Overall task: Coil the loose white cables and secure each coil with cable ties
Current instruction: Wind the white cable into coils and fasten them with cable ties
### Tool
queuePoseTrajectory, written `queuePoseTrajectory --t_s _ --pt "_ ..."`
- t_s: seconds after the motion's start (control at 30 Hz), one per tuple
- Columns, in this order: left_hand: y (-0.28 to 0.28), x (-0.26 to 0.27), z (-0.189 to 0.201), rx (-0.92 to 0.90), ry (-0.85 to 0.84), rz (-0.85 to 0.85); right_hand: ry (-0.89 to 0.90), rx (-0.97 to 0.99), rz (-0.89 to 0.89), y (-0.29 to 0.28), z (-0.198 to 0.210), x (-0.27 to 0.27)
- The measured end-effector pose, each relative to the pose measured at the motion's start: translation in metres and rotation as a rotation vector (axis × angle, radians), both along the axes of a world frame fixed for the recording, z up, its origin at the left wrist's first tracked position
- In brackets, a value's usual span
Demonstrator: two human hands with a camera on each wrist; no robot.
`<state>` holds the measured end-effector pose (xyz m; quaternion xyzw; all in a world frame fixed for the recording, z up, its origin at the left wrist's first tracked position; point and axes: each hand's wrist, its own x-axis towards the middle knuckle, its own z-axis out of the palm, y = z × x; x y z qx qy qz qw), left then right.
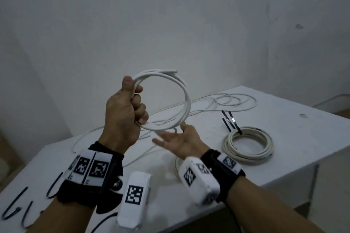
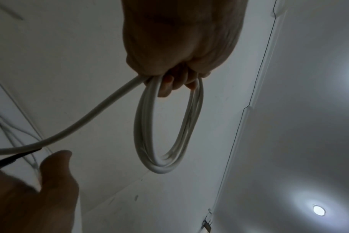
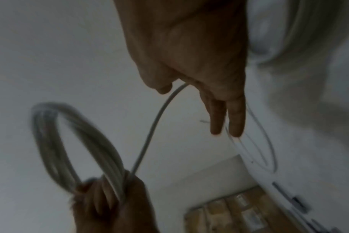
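Left hand (image 1: 123,111) grips upright cable coil (image 1: 181,89); right hand (image 1: 178,140) spread beneath, tail across palm

white table (image 1: 284,111) | white wall (image 1: 170,15) | lit ceiling lamp (image 2: 318,210)

Coil in left hand (image 1: 123,111): white cable (image 1: 181,89), plain, no pattern. Loose cables (image 1: 236,100) on table (image 1: 295,119): white, on white top with small dark marks. Tied coil (image 1: 248,144) right of held coil: cream-white, bound by black cable ties (image 1: 230,121). Spare ties (image 1: 17,212) at near-left table edge: black. Wrist bands (image 1: 225,166): black, white tags printed with black square-code pattern. Wall (image 1: 170,15): pale grey-white, few dark spots.
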<state>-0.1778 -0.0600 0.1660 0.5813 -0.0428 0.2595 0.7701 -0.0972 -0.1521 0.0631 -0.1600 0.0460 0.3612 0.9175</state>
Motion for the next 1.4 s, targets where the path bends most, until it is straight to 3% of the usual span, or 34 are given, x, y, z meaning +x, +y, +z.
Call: queuePoseTrajectory --t_s 0.07,0.17,0.33,0.53,0.87,1.13,1.3,1.4 --pt "0.006 -0.005 -0.004 -0.008 0.008 0.035 0.139 0.131 -0.189 0.0 0.014 0.011" --pt "0.019 -0.01 -0.006 -0.06 0.016 0.069 0.137 -0.016 -0.333 -0.007 0.027 0.018" --pt "0.035 -0.009 -0.009 -0.084 0.036 0.146 -0.258 -0.302 -0.25 -0.016 0.032 0.007" --pt "0.038 -0.008 -0.021 -0.067 0.093 0.129 -0.556 -0.214 -0.203 -0.063 0.06 -0.002" --pt "-0.008 0.005 -0.027 0.138 0.097 -0.034 -1.195 -0.877 -0.446 -0.087 0.091 -0.02" --pt "-0.022 0.012 -0.015 0.297 -0.005 -0.033 -1.459 -1.309 -0.713 -0.09 0.101 -0.018" --pt "-0.023 0.014 -0.015 0.318 0.004 -0.034 -1.456 -1.14 -0.553 -0.089 0.101 -0.018" --pt "-0.023 0.013 -0.017 0.323 0.035 -0.055 -1.588 -1.236 -0.547 -0.087 0.102 -0.016"
